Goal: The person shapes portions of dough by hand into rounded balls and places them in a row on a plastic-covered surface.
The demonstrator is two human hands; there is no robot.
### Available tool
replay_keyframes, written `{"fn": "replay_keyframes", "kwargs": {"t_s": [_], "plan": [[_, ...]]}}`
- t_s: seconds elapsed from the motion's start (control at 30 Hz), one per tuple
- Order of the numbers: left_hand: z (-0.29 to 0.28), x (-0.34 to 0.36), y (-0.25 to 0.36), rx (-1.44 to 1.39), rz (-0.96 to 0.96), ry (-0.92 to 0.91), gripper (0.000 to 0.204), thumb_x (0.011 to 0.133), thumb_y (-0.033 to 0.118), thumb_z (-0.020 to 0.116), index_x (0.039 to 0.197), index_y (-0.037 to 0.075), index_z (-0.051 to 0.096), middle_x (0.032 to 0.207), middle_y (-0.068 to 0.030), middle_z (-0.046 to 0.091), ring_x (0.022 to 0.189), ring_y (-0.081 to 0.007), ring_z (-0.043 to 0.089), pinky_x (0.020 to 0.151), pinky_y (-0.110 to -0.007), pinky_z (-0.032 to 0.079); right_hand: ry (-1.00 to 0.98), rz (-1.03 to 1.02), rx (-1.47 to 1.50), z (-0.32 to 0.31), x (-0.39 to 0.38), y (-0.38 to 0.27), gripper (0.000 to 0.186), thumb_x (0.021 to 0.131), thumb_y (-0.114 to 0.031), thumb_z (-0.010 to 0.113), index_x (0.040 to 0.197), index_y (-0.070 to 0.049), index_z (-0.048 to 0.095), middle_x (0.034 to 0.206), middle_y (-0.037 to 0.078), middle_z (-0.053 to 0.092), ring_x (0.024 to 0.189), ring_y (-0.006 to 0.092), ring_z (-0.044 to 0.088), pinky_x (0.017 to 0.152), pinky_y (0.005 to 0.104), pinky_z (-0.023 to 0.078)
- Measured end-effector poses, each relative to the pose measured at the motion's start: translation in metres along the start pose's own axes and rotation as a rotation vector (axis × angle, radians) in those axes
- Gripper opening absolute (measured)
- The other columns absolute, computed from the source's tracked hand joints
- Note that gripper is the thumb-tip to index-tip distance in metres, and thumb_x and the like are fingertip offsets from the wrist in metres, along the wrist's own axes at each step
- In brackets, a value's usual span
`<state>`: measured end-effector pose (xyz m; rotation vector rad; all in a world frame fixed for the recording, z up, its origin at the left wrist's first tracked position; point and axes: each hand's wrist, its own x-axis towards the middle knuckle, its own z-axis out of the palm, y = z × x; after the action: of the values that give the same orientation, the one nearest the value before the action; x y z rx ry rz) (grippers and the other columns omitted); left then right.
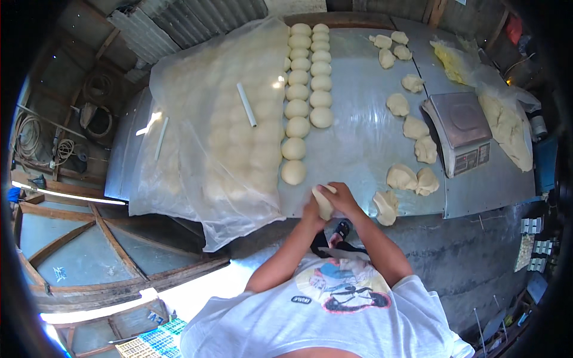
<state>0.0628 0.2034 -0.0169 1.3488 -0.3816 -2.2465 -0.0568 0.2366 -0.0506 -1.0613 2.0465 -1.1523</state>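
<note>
Close to the table's front edge, a pale piece of dough (pixel 324 204) is held between my two hands. My left hand (pixel 312 213) grips it from the left and below. From the right, my right hand (pixel 341 198) closes over its upper end. Just beyond them, smooth round dough balls (pixel 293 172) run away from me in two columns. Rough, unshaped dough lumps (pixel 401 177) lie scattered to the right, one of them at the front edge.
A clear plastic sheet (pixel 197 173) covers many dough balls on the left, with a white tube (pixel 246 105) on top. At right stands a digital scale (pixel 462 122) beside a large dough mass (pixel 506 128). The metal table (pixel 352 143) ends just before my body.
</note>
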Motion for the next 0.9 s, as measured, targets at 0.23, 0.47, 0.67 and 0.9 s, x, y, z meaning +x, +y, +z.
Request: {"fn": "replay_keyframes", "kwargs": {"t_s": [0.23,0.47,0.67,0.9], "plan": [[0.082,-0.002,0.093,0.594,1.020,-0.060,0.039,0.102,0.028,0.047,0.128,-0.001,0.048,0.095,-0.0131,0.067,0.090,-0.0213,0.065,0.078,-0.030,0.050,0.640,-0.410,0.342,-0.044,0.062,-0.151,0.041,0.087,-0.039,0.069,0.077,0.001,0.066,0.073,0.010,0.067,0.069,0.0181,0.064,0.059,0.0335,0.048],[-0.044,0.059,0.048,0.270,0.309,0.068,0.048,0.098,0.048,0.038,0.132,0.016,0.048,0.122,-0.0092,0.052,0.107,-0.0224,0.050,0.098,-0.047,0.037,0.295,-0.331,-0.631,-0.035,0.011,-0.021,0.040,0.086,-0.045,0.060,0.079,-0.006,0.067,0.075,0.017,0.065,0.069,0.0320,0.064,0.061,0.0478,0.049],[0.021,0.022,0.035,-0.035,0.363,0.197,0.040,0.101,0.032,0.044,0.126,0.000,0.048,0.100,-0.0154,0.060,0.075,-0.0264,0.062,0.069,-0.034,0.053,-0.060,0.322,0.462,0.010,0.015,-0.032,0.059,0.088,-0.055,0.060,0.101,0.002,0.067,0.092,0.018,0.068,0.089,0.0278,0.064,0.080,0.0428,0.049],[0.091,-0.018,0.117,0.733,1.189,-0.244,0.032,0.099,0.027,0.049,0.111,-0.002,0.058,0.113,-0.0129,0.060,0.100,-0.0217,0.058,0.088,-0.035,0.046,0.276,-0.480,0.056,-0.101,0.055,-0.202,0.021,0.080,-0.015,0.075,0.075,0.000,0.063,0.076,0.011,0.064,0.073,0.0208,0.064,0.063,0.0340,0.050]]}}
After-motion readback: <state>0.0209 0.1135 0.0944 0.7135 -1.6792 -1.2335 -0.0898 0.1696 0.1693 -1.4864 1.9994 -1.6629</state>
